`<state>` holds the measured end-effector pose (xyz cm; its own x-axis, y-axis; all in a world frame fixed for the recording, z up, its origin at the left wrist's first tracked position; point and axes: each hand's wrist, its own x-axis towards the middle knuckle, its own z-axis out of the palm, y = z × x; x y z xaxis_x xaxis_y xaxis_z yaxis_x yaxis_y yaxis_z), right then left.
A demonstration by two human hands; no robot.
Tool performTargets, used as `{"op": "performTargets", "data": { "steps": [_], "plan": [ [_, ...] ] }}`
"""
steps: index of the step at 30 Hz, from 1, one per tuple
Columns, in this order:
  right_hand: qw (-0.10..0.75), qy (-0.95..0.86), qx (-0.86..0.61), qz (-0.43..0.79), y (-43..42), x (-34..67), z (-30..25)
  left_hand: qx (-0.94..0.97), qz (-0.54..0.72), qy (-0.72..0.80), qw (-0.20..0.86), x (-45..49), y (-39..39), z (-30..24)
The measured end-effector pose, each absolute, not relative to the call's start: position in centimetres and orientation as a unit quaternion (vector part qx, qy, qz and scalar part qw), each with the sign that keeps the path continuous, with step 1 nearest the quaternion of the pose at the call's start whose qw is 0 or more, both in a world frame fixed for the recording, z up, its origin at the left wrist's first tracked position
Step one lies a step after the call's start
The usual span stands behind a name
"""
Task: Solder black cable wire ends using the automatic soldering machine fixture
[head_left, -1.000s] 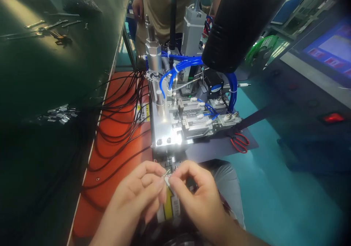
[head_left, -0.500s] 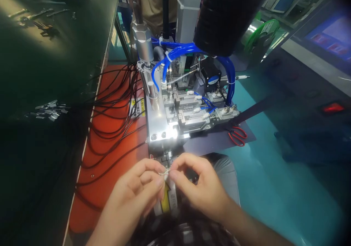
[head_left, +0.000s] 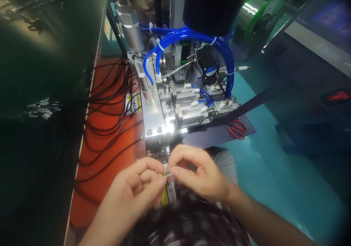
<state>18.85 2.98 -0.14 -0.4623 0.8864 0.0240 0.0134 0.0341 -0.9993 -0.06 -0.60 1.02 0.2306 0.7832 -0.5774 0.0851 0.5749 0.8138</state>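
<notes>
My left hand [head_left: 131, 191] and my right hand [head_left: 196, 173] meet just in front of a metal machine fixture [head_left: 175, 107]. Both pinch a tiny thin metal part [head_left: 167, 173] between thumb and forefinger. The part is too small to name. Under the hands lies a yellow and white label [head_left: 168, 195] and a dark checked cloth [head_left: 189, 220]. The fixture carries blue air hoses [head_left: 189, 36] and a silver cylinder [head_left: 131, 30].
Black cables [head_left: 109, 107] run over an orange plate [head_left: 109, 143] left of the fixture. Small metal pieces [head_left: 41, 107] lie on the dark green table at left. Red-handled scissors [head_left: 237, 129] rest on a dark mat at right. A large black tube [head_left: 214, 4] hangs above.
The view has tipped down and nearer the fixture. Both hands stay pinched together on the small part, shifted slightly up and right in the picture. The person behind the machine has left the view.
</notes>
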Motion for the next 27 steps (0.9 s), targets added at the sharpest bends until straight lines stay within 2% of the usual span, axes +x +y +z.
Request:
{"op": "performTargets", "data": {
  "steps": [3, 7, 14, 27],
  "plan": [
    [0.398, -0.684, -0.305, 0.53, 3.5, 19.2, -0.7, 0.404, 0.229, 0.578, 0.671, 0.1, -0.2, 1.4],
    [0.414, -0.705, -0.264, 0.512, 3.9, 19.4, -1.1, 0.383, 0.227, 0.614, 0.652, 1.2, 0.1, 2.3],
    [0.369, -0.613, -0.461, 0.524, 3.0, 19.4, -0.3, 0.33, 0.267, 0.625, 0.655, 1.4, 0.6, 1.9],
    [0.368, -0.563, -0.498, 0.547, 2.1, 17.8, 0.1, 0.286, 0.29, 0.595, 0.693, 1.0, 0.6, 1.1]
  ]
}}
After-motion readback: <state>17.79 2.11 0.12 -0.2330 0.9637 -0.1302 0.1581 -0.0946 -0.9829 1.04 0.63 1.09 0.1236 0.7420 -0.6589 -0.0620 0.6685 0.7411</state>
